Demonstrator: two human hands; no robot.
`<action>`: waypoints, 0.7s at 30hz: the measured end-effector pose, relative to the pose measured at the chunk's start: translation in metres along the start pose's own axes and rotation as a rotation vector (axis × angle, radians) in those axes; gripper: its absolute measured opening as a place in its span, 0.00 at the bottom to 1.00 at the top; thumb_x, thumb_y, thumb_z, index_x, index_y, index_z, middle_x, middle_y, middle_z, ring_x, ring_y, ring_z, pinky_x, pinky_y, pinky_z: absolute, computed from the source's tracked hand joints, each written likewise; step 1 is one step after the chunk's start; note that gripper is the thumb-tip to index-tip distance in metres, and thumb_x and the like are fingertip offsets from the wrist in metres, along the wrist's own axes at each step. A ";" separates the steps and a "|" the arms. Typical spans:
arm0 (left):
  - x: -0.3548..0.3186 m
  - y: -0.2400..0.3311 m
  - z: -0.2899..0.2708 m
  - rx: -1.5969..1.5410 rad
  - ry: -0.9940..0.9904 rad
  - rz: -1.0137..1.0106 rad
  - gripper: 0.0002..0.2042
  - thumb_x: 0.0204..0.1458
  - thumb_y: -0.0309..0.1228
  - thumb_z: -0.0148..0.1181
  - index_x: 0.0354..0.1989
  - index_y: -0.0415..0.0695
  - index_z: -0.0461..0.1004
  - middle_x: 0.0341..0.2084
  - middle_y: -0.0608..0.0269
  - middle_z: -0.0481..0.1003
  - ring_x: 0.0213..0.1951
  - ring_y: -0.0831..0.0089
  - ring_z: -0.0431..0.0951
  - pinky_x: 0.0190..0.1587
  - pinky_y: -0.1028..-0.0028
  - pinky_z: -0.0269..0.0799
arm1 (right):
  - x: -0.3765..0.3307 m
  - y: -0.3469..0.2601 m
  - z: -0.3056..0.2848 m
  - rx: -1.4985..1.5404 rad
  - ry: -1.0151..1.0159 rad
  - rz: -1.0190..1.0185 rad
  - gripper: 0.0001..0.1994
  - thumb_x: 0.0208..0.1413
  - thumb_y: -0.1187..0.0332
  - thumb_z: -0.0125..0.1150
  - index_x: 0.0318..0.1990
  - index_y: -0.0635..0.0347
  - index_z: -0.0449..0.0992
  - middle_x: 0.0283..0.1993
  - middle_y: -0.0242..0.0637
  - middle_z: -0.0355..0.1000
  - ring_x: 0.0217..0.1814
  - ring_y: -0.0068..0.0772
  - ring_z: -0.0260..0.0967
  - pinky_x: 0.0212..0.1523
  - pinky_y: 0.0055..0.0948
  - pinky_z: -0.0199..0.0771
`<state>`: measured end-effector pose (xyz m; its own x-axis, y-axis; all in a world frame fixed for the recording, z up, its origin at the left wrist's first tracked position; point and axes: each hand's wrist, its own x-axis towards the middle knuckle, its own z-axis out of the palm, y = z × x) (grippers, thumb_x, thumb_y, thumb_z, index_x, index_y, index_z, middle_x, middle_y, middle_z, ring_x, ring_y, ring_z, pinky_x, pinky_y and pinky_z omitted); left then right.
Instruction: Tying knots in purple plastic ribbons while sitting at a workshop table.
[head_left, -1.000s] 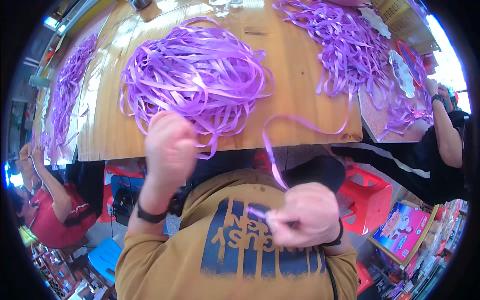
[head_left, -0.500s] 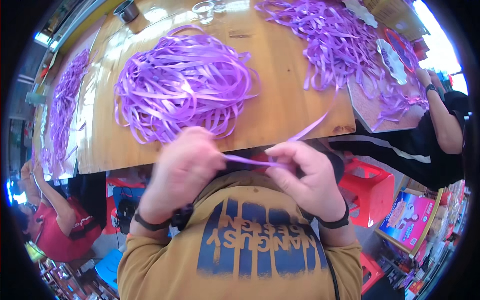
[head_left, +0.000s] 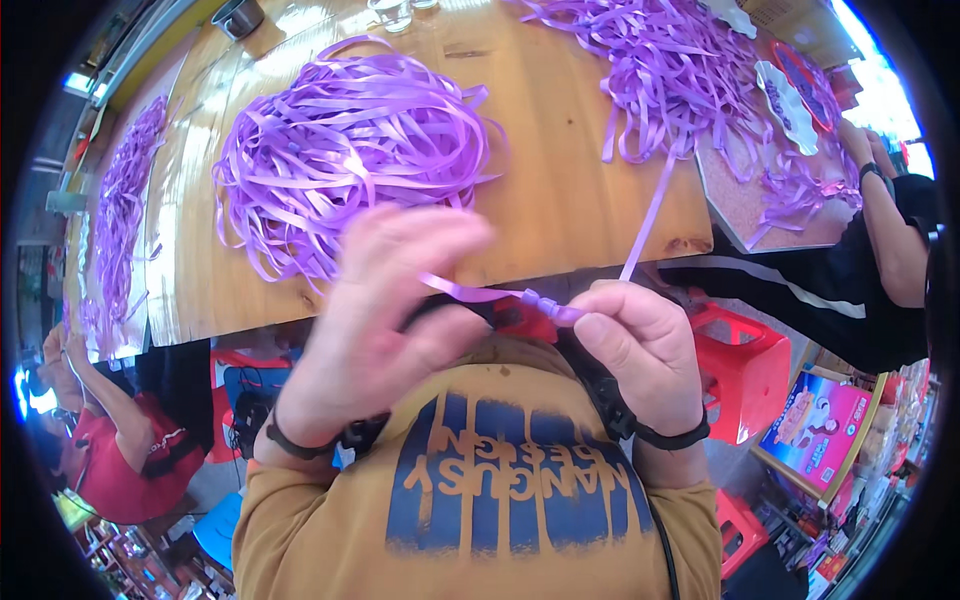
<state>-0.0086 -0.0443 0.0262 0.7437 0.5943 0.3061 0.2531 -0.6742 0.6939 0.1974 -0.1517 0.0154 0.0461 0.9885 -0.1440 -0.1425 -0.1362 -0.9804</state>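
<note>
In the head view, the purple ribbon [head_left: 478, 294] ran sideways between the 2 hands, by the near edge of the table [head_left: 560, 200]. The right hand [head_left: 645, 335] was nearer and pinched it; the left hand [head_left: 385, 300] was blurry, fingers spread. The ribbon looked flat and thin, bunched near the right thumb.

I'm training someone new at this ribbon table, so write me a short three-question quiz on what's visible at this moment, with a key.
1. Which hand pinches the purple strand between thumb and forefinger?
2. True or false: the left hand is clenched in a fist.
3. What stands beyond the large ribbon pile on the wooden table: (a) a metal cup, (b) a red stool or (c) a blue stool?

Key:
1. The right hand.
2. False; its thumb and fingers are spread apart.
3. (a)
</note>
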 end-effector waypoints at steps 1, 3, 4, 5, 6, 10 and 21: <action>0.007 0.006 0.009 -0.023 -0.059 0.025 0.19 0.47 0.30 0.58 0.48 0.40 0.68 0.42 0.56 0.69 0.48 0.63 0.68 0.56 0.62 0.53 | 0.001 -0.001 0.001 0.009 -0.010 0.005 0.06 0.56 0.73 0.52 0.36 0.68 0.73 0.32 0.33 0.70 0.34 0.20 0.65 0.36 0.19 0.64; 0.011 0.008 0.017 -0.045 -0.111 0.051 0.17 0.47 0.32 0.58 0.46 0.39 0.69 0.39 0.57 0.71 0.45 0.65 0.70 0.56 0.61 0.54 | 0.000 -0.001 0.001 -0.025 -0.039 -0.013 0.06 0.56 0.73 0.52 0.36 0.68 0.73 0.32 0.34 0.70 0.34 0.21 0.66 0.36 0.20 0.64; 0.009 0.003 0.021 -0.065 -0.116 0.096 0.15 0.45 0.31 0.59 0.43 0.41 0.71 0.33 0.60 0.71 0.39 0.66 0.71 0.54 0.60 0.55 | 0.001 -0.001 0.000 -0.053 -0.065 -0.031 0.06 0.56 0.74 0.52 0.36 0.68 0.73 0.32 0.34 0.71 0.34 0.21 0.66 0.37 0.20 0.65; 0.006 -0.002 0.025 -0.083 -0.121 0.139 0.14 0.43 0.30 0.61 0.40 0.42 0.73 0.27 0.63 0.71 0.33 0.68 0.72 0.52 0.60 0.57 | 0.001 -0.004 -0.001 -0.113 -0.102 -0.036 0.08 0.55 0.71 0.53 0.36 0.68 0.73 0.31 0.35 0.70 0.34 0.23 0.67 0.36 0.20 0.65; 0.004 -0.004 0.028 -0.075 -0.111 0.137 0.14 0.43 0.30 0.61 0.40 0.42 0.73 0.27 0.63 0.71 0.33 0.68 0.72 0.52 0.60 0.57 | 0.003 -0.004 -0.004 -0.116 -0.113 -0.042 0.08 0.55 0.71 0.53 0.36 0.68 0.73 0.31 0.35 0.70 0.34 0.23 0.67 0.36 0.20 0.65; 0.001 0.006 0.035 0.136 0.027 0.304 0.11 0.40 0.26 0.60 0.34 0.43 0.74 0.21 0.70 0.67 0.26 0.75 0.70 0.48 0.62 0.61 | 0.006 -0.002 -0.004 -0.212 -0.271 -0.006 0.10 0.54 0.69 0.53 0.35 0.68 0.73 0.29 0.37 0.71 0.30 0.23 0.67 0.32 0.19 0.64; -0.029 -0.031 -0.030 0.024 0.118 0.123 0.04 0.44 0.23 0.52 0.29 0.44 0.72 0.24 0.66 0.72 0.30 0.69 0.72 0.50 0.64 0.62 | -0.007 0.001 -0.053 0.111 0.194 -0.155 0.12 0.55 0.63 0.53 0.30 0.66 0.68 0.18 0.32 0.62 0.15 0.21 0.58 0.16 0.17 0.55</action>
<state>-0.0563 -0.0274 0.0152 0.6923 0.5531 0.4634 0.1800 -0.7543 0.6314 0.2495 -0.1624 0.0081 0.2626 0.9645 -0.0271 -0.2259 0.0341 -0.9735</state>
